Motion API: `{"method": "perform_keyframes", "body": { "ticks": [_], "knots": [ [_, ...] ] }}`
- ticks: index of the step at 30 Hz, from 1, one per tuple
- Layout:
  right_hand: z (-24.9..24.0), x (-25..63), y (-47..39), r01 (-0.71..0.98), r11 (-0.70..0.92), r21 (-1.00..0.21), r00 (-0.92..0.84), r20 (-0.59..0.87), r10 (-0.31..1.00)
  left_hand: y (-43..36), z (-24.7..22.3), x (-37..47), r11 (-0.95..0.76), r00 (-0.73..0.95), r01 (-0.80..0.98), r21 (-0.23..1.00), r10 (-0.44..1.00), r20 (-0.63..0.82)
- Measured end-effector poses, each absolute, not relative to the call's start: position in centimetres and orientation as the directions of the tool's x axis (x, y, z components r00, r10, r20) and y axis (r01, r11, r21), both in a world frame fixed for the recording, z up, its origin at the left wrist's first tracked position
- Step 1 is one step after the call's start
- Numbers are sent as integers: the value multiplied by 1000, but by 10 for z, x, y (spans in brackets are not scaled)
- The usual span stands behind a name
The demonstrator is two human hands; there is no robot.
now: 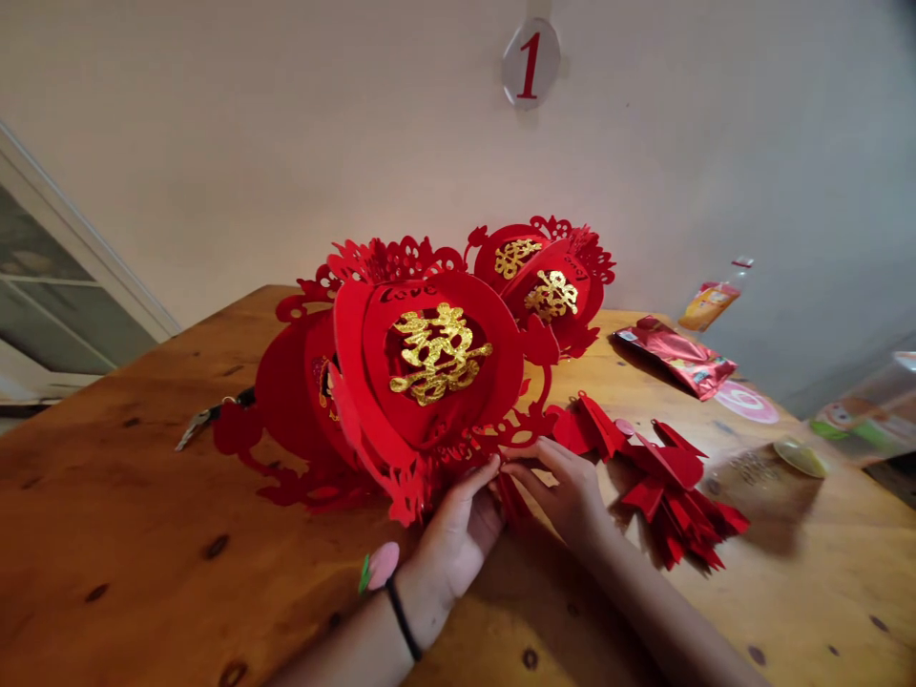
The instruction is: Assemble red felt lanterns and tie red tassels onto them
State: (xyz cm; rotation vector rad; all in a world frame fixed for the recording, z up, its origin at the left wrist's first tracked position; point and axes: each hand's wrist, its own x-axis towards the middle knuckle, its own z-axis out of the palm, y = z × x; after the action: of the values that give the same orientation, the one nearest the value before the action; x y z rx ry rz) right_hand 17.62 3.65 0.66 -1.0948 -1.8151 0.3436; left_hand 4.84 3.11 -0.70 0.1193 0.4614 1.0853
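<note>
A large red felt lantern (pixel 358 334) with a gold cut-out character lies tilted on the wooden table. My left hand (pixel 462 525) is at its lower edge, thumb and fingers pinched together on the red edging. Close beside it, my right hand (pixel 562 487) pinches at the same spot, fingertips almost meeting the left thumb. A red strip hangs under the fingers, and the exact piece between them is partly hidden. Behind stands a second red lantern (pixel 593 296) with gold characters. Right of my hands lie red felt tassel pieces (pixel 665 477).
On the right of the table (pixel 178 572) are a red foil packet (pixel 676 355), a clear plastic bag (pixel 744 472) and a pink round sticker (pixel 746 401). A bottle (pixel 716 298) stands near the wall. Keys (pixel 197 426) lie left of the lantern.
</note>
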Motion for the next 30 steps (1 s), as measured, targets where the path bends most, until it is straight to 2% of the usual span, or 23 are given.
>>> {"method": "perform_keyframes", "body": {
  "ticks": [6,19,24,30],
  "knots": [
    [0,174,38,399,441,-804,-68,454,888,31,-4,47,501,419,-803,323,860,-292],
    [0,174,38,462,484,-744,-75,511,856,31,-6,48,482,402,-802,353,873,-277],
    [2,174,39,497,514,-699,-102,542,834,32,-6,49,480,404,-816,323,872,-276],
    [0,176,37,429,458,-778,-84,471,878,33,-3,48,494,419,-811,314,864,-279]
  ]
}}
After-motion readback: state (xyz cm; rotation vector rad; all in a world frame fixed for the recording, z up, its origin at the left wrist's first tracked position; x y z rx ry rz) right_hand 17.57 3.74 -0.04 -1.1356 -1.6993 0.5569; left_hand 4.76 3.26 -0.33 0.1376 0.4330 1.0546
